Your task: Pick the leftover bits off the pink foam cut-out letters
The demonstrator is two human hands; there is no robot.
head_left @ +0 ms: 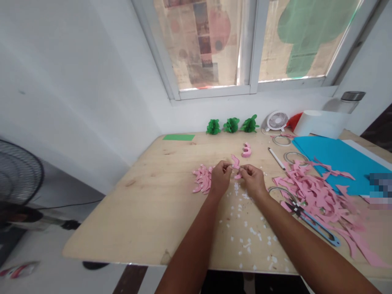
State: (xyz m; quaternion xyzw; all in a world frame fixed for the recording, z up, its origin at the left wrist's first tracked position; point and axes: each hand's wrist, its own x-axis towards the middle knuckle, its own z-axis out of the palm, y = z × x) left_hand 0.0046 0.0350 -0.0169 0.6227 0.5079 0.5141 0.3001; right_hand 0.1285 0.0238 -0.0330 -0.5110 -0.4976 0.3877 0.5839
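Observation:
My left hand (220, 176) and my right hand (252, 178) meet over the middle of a wooden table (147, 208). Both pinch a small pink foam petal piece (235, 162) between their fingertips, a little above the tabletop. A pile of cut pink petals (202, 179) lies just left of my left hand. An assembled pink piece (246, 150) sits beyond my hands. Small white paper bits (248, 234) are scattered on the table under my forearms.
Pink foam scraps (318, 196) and blue-handled scissors (315, 222) lie at the right, beside a blue sheet (333, 157). A pen (276, 158), wire rings, a small white fan (276, 121), three green paper flowers (231, 125) and a green sheet (179, 137) are farther back. A floor fan (18, 175) stands left.

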